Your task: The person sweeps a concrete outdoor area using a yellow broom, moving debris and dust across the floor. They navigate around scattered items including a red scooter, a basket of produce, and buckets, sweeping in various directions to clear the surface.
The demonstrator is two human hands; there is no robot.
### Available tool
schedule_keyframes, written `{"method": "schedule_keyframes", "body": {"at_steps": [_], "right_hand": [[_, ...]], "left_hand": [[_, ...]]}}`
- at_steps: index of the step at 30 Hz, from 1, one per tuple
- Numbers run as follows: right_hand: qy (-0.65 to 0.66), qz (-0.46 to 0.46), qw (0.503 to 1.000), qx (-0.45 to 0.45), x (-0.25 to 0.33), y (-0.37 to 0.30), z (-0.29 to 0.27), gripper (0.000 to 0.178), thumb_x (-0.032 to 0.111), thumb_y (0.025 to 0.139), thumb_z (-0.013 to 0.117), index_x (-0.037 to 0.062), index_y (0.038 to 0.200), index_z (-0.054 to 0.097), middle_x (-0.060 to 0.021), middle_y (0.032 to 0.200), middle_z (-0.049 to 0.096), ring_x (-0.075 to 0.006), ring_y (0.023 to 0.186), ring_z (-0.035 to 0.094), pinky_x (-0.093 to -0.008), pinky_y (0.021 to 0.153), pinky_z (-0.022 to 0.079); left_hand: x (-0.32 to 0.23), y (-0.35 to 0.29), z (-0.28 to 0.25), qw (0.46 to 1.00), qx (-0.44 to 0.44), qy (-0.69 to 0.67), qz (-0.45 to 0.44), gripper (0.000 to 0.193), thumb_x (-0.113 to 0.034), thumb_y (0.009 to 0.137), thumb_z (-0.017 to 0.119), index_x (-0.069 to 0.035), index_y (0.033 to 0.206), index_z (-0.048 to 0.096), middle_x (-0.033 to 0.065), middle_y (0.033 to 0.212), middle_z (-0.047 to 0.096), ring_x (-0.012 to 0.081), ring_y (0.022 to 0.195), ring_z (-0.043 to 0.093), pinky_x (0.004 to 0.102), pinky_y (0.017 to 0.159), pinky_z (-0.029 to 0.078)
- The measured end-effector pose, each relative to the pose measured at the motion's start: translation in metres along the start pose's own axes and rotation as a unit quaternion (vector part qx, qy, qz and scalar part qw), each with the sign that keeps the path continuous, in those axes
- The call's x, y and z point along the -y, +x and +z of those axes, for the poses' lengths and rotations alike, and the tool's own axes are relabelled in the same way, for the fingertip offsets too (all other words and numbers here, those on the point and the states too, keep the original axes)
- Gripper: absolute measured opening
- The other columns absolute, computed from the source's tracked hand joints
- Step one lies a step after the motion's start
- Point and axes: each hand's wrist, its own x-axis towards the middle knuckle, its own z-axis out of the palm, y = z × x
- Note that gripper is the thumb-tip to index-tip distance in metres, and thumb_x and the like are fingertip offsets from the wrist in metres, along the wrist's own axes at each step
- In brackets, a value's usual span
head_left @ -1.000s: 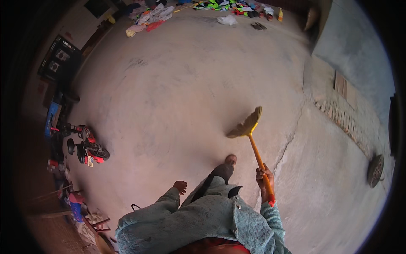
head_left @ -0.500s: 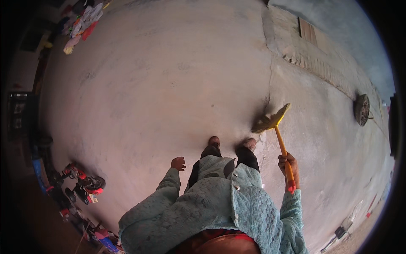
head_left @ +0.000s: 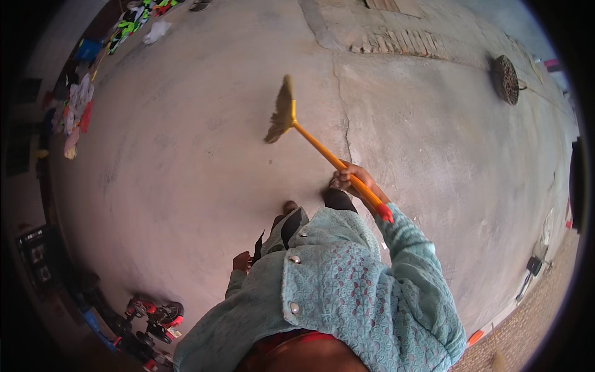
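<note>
My right hand [head_left: 353,177] is wrapped round the orange handle of a grass broom [head_left: 319,146]. The handle slants up and left from a red end cap beside my right sleeve. Its fanned brown bristles [head_left: 281,115], bound in yellow, are ahead of my feet over the grey floor [head_left: 204,155]; whether they touch it is hard to tell. Low at my left side, my left hand [head_left: 242,261] hangs by the hem of my pale green knitted cardigan, fingers curled in, with nothing visible in them. A dark strip of cloth lies close beside it.
Red-and-black wheeled toy [head_left: 158,316] stands at lower left. Piled clothes [head_left: 79,105] and a white bag [head_left: 157,31] lie at far left. A round woven basket [head_left: 506,79] leans at upper right, near a raised brick edge [head_left: 403,43]. A crack [head_left: 343,111] runs along the floor.
My right hand has swung the broom forward and left, across the floor crack. My body has turned and stepped, and my left hand has drawn back to my side.
</note>
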Motion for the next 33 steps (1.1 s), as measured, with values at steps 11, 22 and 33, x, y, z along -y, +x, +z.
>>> {"method": "schedule_keyframes", "body": {"at_steps": [11,22,33], "right_hand": [[0.155,-0.094,0.982,-0.054,0.071,-0.112,-0.083,0.034,-0.001,0.074,0.042,0.0006,0.106,0.031,-0.0067,0.069,0.040,-0.0088,0.050,0.043,-0.0196,0.041,0.040],[0.034,-0.280,0.928,-0.242,0.114,-0.241,-0.009,0.064,-0.005,0.069,0.041,0.0189,0.124,0.018,-0.0104,0.071,0.041,-0.0091,0.047,0.040,-0.0208,0.041,0.038],[0.130,-0.235,0.963,-0.041,0.185,-0.115,-0.035,0.034,-0.001,0.070,0.043,0.0106,0.102,0.037,-0.0085,0.074,0.042,-0.0080,0.048,0.039,-0.0190,0.040,0.035]], "left_hand": [[-0.109,0.019,0.037,0.997,-0.070,-0.023,-0.007,0.038,-0.017,0.075,0.047,-0.004,0.111,0.044,0.0111,0.080,0.054,0.0217,0.058,0.054,0.0343,0.047,0.047],[-0.202,0.027,0.109,0.997,-0.057,0.052,-0.016,0.040,-0.016,0.075,0.048,-0.002,0.112,0.043,0.0120,0.081,0.054,0.0209,0.055,0.055,0.0318,0.044,0.045],[-0.251,0.099,0.129,0.976,0.027,0.201,0.073,0.036,-0.019,0.075,0.049,-0.005,0.108,0.047,0.0108,0.079,0.054,0.0233,0.058,0.054,0.0352,0.046,0.045]]}}
